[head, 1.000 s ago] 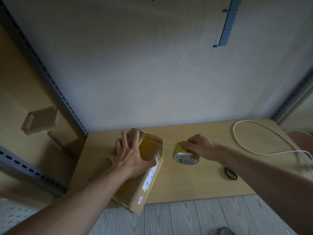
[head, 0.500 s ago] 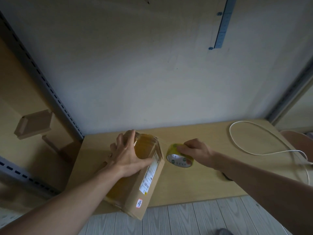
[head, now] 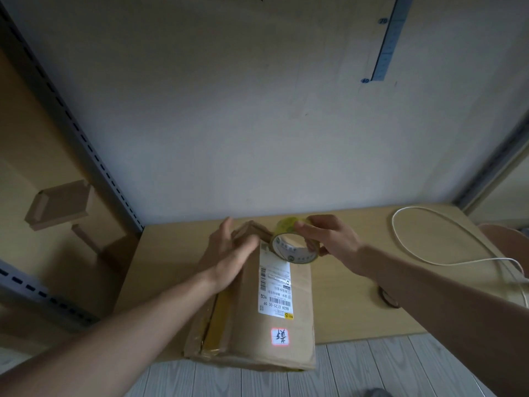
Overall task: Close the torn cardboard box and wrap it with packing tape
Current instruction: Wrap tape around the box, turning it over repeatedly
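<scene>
A long brown cardboard box point(head: 297, 325) lies on the wooden table point(head: 343, 305), its near end hanging over the front edge. A white shipping label and a small red sticker face up, and yellowish tape runs along its torn left side. My left hand point(head: 232, 253) lies on the box's far left part with fingers nearly straight, blurred by motion. My right hand point(head: 326, 239) grips a yellow roll of packing tape point(head: 292, 247) just above the box's far end, beside the label.
A white cable point(head: 423, 253) loops over the right part of the table. Black scissors point(head: 388, 298) peek out from under my right forearm. A metal shelf upright point(head: 86, 144) and a small cardboard tray point(head: 60, 204) are at the left. The wall stands close behind.
My right hand lifted the tape roll off the table and brought it over the box's far end. The box turned so its label faces up, and my left hand slid along it.
</scene>
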Tool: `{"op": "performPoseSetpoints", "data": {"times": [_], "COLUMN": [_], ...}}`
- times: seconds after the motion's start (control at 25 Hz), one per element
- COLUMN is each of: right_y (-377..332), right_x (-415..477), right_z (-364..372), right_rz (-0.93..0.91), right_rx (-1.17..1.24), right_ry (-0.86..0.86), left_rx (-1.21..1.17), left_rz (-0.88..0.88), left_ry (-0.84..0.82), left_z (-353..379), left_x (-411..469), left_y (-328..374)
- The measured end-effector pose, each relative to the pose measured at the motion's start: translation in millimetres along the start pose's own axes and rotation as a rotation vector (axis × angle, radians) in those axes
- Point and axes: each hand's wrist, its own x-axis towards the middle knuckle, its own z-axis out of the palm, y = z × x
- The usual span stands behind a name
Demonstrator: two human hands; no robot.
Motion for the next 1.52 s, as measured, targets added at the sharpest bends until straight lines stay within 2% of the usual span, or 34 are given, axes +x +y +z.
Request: {"op": "performPoseSetpoints", "data": {"times": [0.12, 0.24, 0.28, 0.36, 0.52, 0.72, 0.88, 1.24, 1.36, 1.52], "right_y": [-7.2, -17.4, -20.3, -24.8, -29.9, -38.1, -45.1, -42.2, -33.8, -14.3], "right_x": [6.5, 13.1, 16.5, 24.6, 38.4, 44.7, 42.4, 21.7, 11.0, -2.6], "right_z": [14.9, 28.3, 32.4, 42.2, 58.0, 54.0, 42.8, 17.8, 6.9, -10.4], "right_rz": [-0.012, -0.004, -0.001, -0.003, -0.035, -0.069, -0.091, -0.048, -0.004, 0.039], "right_rx": [-0.039, -0.099, -0.115, -0.201, -0.433, -0.558, -0.683, -0.846, -0.863, -0.889], "right_ry": [-0.001, -0.051, -0.077, -0.106, -0.102, -0.023, -0.005, -0.050, -0.059, -0.054], "left_rx": [0.328, 0.400, 0.412, 0.547, 0.804, 0.721, 0.636, 0.709, 0.747, 0.717], "left_rz": [0.029, -0.009, 0.028, 0.201, 0.223, 0.233, 0.209, 0.257, 0.272, 0.135], "left_ry": [-0.012, 0.009, 0.032, 0.182, 0.179, 0.235, 0.199, 0.164, 0.092, 0.058], "left_z": [18.5, 8.3, 5.8, 9.5, 12.1, 11.6, 10.7, 16.9, 16.2, 13.2], "left_x": [3.6, 12.7, 13.5, 10.5, 10.6, 8.5, 17.2, 19.2, 23.6, 22.8], "left_y": [8.3, -1.7, -6.1, -15.1, -35.3, -32.9, -41.5, -41.6, -42.2, -35.9]}}
